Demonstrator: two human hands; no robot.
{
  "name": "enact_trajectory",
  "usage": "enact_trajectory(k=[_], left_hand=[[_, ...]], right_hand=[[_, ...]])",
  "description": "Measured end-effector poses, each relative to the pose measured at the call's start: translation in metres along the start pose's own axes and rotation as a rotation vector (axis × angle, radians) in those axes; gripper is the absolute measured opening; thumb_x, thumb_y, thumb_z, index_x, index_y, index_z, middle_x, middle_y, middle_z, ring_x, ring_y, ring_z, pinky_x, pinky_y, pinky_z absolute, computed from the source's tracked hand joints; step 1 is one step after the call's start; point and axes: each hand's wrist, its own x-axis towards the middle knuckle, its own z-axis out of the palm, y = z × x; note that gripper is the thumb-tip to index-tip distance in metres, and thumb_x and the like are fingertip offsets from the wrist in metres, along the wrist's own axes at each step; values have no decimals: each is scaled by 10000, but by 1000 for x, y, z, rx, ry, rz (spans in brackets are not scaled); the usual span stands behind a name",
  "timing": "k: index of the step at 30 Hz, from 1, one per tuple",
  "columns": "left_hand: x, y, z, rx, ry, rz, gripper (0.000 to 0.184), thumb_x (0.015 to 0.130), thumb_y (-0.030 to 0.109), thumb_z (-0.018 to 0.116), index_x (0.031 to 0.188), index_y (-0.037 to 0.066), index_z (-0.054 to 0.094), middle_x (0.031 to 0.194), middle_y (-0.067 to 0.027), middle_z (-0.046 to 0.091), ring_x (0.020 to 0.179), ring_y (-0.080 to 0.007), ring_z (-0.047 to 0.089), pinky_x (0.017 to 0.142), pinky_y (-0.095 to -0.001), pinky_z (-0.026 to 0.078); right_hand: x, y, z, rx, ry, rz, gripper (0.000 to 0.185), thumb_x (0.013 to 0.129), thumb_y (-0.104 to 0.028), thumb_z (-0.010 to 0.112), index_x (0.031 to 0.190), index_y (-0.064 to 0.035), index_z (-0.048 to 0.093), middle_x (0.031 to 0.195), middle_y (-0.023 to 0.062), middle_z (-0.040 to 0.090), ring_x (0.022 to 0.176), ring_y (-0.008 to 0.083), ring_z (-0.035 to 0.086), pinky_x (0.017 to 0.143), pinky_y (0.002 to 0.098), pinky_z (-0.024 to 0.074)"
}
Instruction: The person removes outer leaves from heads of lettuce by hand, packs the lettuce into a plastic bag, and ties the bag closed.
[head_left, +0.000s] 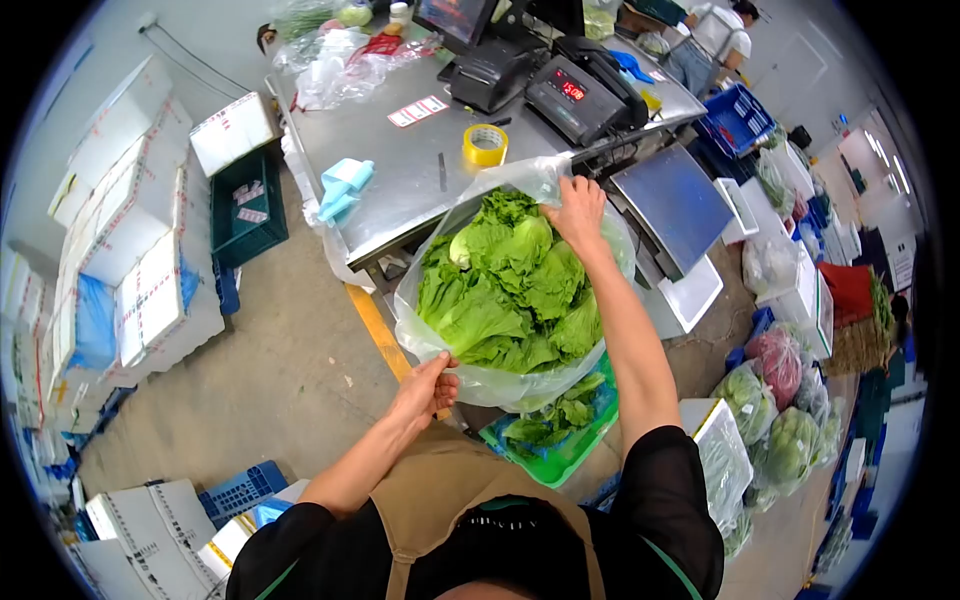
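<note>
Holding open lettuce [510, 290] bag [500, 388] by bench [400, 205] | pinching bag: left grip [425, 388], seemingly right grip [580, 213] | next: gather bag, likely

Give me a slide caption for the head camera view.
Left hand and right hand hold open a clear bag of leafy greens by a metal table.

This looks like a work room where vegetables get weighed and packed, maybe in a warehouse. A box with red numbers [570, 88] and a flat weighing plate [672, 208] are by a metal table [405, 185]. There is yellow tape [486, 146] too. White boxes [130, 240] are piled high by the wall. Bags of vegetables [792, 445] sit on the floor, near a blue crate [735, 120].
</note>
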Motion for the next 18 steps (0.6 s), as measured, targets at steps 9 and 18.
enact_trajectory(k=[9, 18], left_hand=[[26, 5, 1, -153, 35, -252, 552, 820, 507, 667, 1004, 18, 487, 894, -129, 623, 691, -156, 602, 548, -277, 470], [-22, 44, -11, -391, -160, 167, 408, 758, 3, 486, 1163, -49, 497, 1021, -133, 621, 934, -269, 610, 864, -422, 487]], right_hand=[[36, 13, -40, 1063, -332, 404, 236, 905, -196, 501, 902, 4, 625, 682, 50, 594, 598, 134, 566, 532, 267, 452], [30, 21, -102, 1011, -540, 847, 237, 923, -205, 507, 867, 15, 577, 566, 27, 465, 450, 108, 391, 393, 260, 306]])
